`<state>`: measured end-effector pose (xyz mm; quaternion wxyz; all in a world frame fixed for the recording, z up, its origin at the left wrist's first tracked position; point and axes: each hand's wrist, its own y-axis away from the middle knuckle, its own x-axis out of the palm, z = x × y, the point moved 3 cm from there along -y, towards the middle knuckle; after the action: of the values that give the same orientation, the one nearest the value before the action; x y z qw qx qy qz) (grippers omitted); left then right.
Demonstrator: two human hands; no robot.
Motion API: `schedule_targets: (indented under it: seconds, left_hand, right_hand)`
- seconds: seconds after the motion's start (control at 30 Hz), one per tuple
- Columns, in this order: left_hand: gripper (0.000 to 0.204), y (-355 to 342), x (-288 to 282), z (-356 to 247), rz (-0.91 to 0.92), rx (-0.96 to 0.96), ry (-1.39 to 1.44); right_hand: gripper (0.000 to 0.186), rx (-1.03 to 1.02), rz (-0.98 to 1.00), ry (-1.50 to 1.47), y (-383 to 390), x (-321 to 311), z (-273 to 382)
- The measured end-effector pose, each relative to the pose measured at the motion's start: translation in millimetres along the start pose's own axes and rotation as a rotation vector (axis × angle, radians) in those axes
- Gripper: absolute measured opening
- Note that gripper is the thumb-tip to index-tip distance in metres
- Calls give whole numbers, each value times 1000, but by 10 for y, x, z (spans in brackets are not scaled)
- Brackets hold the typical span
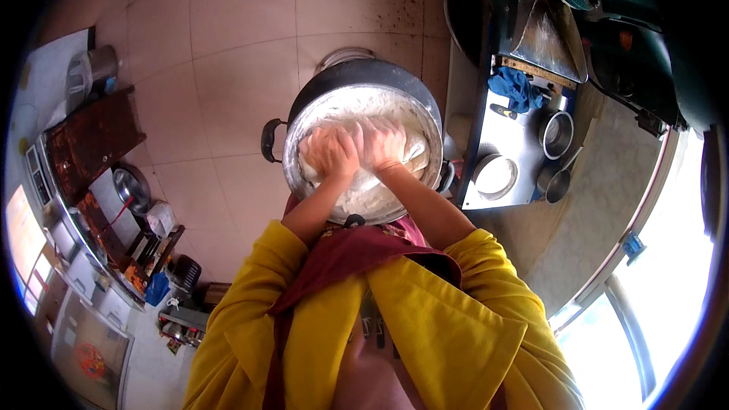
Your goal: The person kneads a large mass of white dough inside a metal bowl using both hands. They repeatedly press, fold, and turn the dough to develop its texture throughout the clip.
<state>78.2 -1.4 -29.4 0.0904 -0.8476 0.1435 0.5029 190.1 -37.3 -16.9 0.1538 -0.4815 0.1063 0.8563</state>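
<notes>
A large dark pot (363,74) with black side handles stands in front of me, its inside coated white with flour. In it lies a pale mass of dough (366,181). My left hand (331,150) presses down on the left part of the dough, its fingers bent into it. Right beside it, nearly touching, my right hand (382,142) bears on the dough with its fingers curled over. Both arms reach straight down into the pot; the fingertips are partly sunk in or hidden.
At the right, a metal-topped table (481,196) carries round metal pans (557,135), a blue cloth (515,89) and a wooden strip. Green machinery (642,42) stands beyond it. Along the left are a steel pot (100,68), a metal bowl (131,188) and brown boards. The floor is tiled.
</notes>
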Motion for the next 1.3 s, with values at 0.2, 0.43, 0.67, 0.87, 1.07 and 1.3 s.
schedule_targets:
  seconds: [0.2, 0.43, 0.67, 0.87, 1.07, 1.3]
  left_hand:
    - [39, -128, -35, -89, -105, -10, -33]
    - [28, -215, 74, -40, 22, -32, -66]
    - [31, -242, -440, 307, 511, 436, -234]
    - [43, -267, -471, 158, 595, 469, -433]
    - [55, -120, -659, -11, 617, 133, -245]
    - [58, 167, -580, 12, 826, -402, 805]
  right_hand:
    - [25, 79, -22, 81, -72, -37, 30]
    - [43, 79, 158, 172, -135, 123, -179]
    - [57, 59, 747, 378, 21, -505, -379]
    - [43, -18, 762, 460, 132, -549, -337]
    - [35, 179, 748, -525, 448, -310, -654]
    - [37, 413, 427, -559, 542, -374, -257]
